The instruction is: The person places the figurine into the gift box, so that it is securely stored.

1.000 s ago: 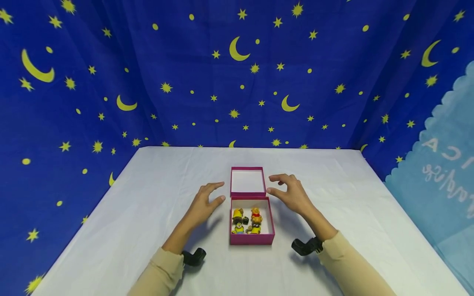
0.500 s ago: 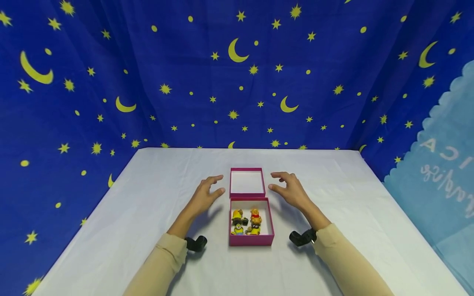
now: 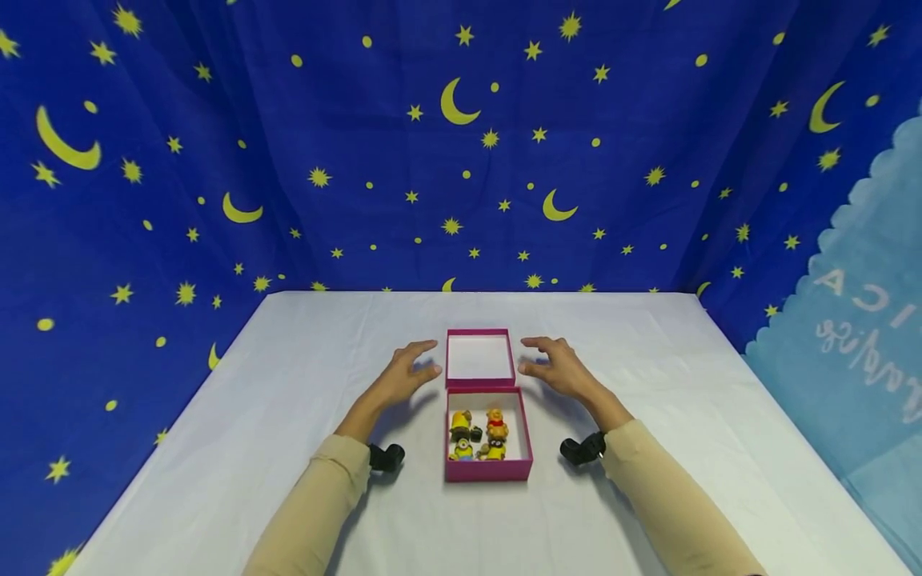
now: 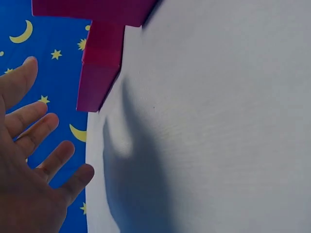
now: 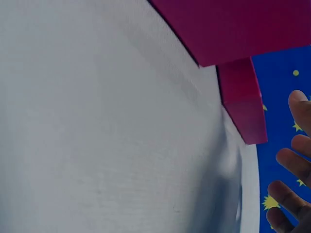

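Note:
A magenta box [image 3: 488,470] with a white inside stands on the white table. Several small figurines lie in it, among them a red-and-yellow bear [image 3: 495,423] and a yellow minion in blue [image 3: 463,450]. Right behind the box, its shallow lid [image 3: 481,358] lies with the white inside facing up. My left hand [image 3: 402,375] hovers to the left of the lid, fingers spread apart and holding nothing. On the lid's other side is my right hand [image 3: 563,369], fingers loosely bent and the thumb apart, also holding nothing; its fingertips come close to the lid's right edge.
The white cloth-covered table [image 3: 324,344] ends at a dark blue curtain [image 3: 389,144] with yellow moons and stars. A light blue scalloped banner [image 3: 864,320] hangs on the right. Black wrist cameras sit on both forearms.
Both hands have stayed on either side of the lid. The forearms have shifted slightly forward, and the fingertips are a little closer to the lid. The box and figurines stay as they were.

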`<action>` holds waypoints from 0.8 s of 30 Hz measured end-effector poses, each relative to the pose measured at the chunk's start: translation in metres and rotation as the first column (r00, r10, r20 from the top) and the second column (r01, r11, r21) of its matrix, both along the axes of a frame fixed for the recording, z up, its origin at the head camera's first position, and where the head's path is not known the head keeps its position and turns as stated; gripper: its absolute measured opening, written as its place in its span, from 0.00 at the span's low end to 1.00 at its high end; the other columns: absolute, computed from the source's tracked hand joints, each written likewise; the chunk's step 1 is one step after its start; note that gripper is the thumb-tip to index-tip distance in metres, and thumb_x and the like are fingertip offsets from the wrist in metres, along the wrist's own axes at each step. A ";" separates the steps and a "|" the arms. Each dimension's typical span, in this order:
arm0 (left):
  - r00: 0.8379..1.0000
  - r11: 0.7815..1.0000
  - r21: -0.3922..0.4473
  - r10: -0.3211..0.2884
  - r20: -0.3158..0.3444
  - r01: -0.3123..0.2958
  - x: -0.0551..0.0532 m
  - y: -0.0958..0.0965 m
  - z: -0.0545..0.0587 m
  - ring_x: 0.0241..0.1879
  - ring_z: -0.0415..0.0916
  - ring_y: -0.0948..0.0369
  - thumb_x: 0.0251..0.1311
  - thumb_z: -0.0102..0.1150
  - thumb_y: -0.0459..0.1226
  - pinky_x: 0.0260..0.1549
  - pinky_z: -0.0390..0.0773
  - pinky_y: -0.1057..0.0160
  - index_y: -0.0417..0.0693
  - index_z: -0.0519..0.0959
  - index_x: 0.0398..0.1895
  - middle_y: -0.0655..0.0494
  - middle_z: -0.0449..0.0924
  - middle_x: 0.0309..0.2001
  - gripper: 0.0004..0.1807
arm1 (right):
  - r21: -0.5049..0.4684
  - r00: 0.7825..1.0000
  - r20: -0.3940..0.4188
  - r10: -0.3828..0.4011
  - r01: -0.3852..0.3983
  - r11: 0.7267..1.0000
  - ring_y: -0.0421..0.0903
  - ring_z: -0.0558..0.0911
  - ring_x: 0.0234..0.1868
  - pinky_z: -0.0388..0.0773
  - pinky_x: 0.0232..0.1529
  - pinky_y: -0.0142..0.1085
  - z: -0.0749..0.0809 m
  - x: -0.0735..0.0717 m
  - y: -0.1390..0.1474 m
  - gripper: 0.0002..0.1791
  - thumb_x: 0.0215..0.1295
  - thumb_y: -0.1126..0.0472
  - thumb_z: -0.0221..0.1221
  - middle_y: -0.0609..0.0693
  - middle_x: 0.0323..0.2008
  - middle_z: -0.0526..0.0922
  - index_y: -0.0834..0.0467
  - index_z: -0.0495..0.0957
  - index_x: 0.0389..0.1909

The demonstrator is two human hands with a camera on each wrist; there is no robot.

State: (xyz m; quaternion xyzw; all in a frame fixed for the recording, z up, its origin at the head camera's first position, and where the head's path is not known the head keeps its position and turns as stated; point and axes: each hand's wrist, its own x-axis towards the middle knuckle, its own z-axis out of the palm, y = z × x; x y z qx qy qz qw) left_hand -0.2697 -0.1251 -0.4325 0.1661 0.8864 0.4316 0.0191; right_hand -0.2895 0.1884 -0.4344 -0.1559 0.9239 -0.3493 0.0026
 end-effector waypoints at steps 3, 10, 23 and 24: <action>0.999 0.999 -0.018 -0.031 0.010 0.031 -0.004 0.000 -0.002 0.69 0.51 0.41 0.64 0.55 0.41 0.66 0.54 0.40 0.43 0.62 0.69 0.42 0.60 0.69 0.31 | 0.034 1.000 0.016 0.019 -0.020 0.999 0.58 0.68 0.59 0.65 0.56 0.55 -0.001 -0.003 0.000 0.31 0.60 0.49 0.62 0.58 0.61 0.73 0.54 0.69 0.63; 0.999 0.996 -0.091 -0.013 0.030 0.015 -0.013 0.000 -0.004 0.67 0.53 0.42 0.64 0.54 0.42 0.64 0.56 0.40 0.46 0.62 0.69 0.44 0.60 0.69 0.30 | 0.113 0.998 -0.012 0.068 -0.066 0.991 0.58 0.68 0.58 0.63 0.56 0.55 -0.004 -0.009 0.000 0.32 0.59 0.48 0.62 0.59 0.59 0.75 0.53 0.69 0.64; 0.999 0.978 -0.207 0.006 0.044 0.003 -0.024 0.000 -0.011 0.69 0.51 0.43 0.66 0.52 0.45 0.65 0.48 0.38 0.51 0.63 0.69 0.44 0.62 0.69 0.29 | 0.145 0.991 -0.009 0.137 -0.134 0.980 0.57 0.65 0.61 0.59 0.59 0.57 -0.010 -0.017 0.002 0.34 0.58 0.47 0.62 0.56 0.63 0.73 0.55 0.68 0.65; 0.999 0.977 -0.212 0.003 0.037 0.005 -0.025 0.001 -0.011 0.68 0.52 0.44 0.66 0.52 0.45 0.65 0.48 0.39 0.51 0.63 0.69 0.45 0.62 0.69 0.29 | 0.149 0.991 0.000 0.134 -0.133 0.980 0.57 0.64 0.61 0.59 0.59 0.57 -0.009 -0.018 0.002 0.34 0.59 0.47 0.62 0.56 0.63 0.72 0.54 0.68 0.65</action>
